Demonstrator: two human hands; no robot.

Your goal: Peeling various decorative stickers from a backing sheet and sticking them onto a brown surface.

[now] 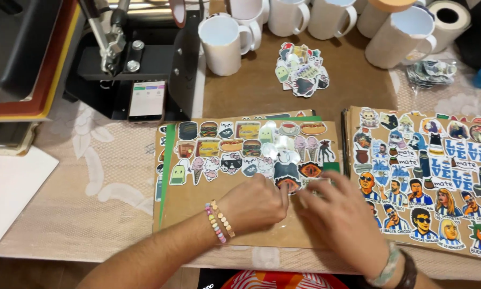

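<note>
Item: sticker (289, 183) on the middle card sheet (197, 206), at its lower right, lying between my hands — left hand (254, 206) curled, fingertips pinching its edge; right hand (342, 219) spread, empty, just beside.

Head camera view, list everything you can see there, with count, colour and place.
Sticker boards: two, brown, centre and right.
Loose stickers: one pile, mixed colours, behind the boards.
Mugs: about six, white, back edge.
Paper roll: one, white, back right.
Press machine: one, black, back left.
Tablecloth: one, beige.
Left hand: beaded bracelets, fingertips on a sticker.
Right hand: fingers spread, beside it.
</note>
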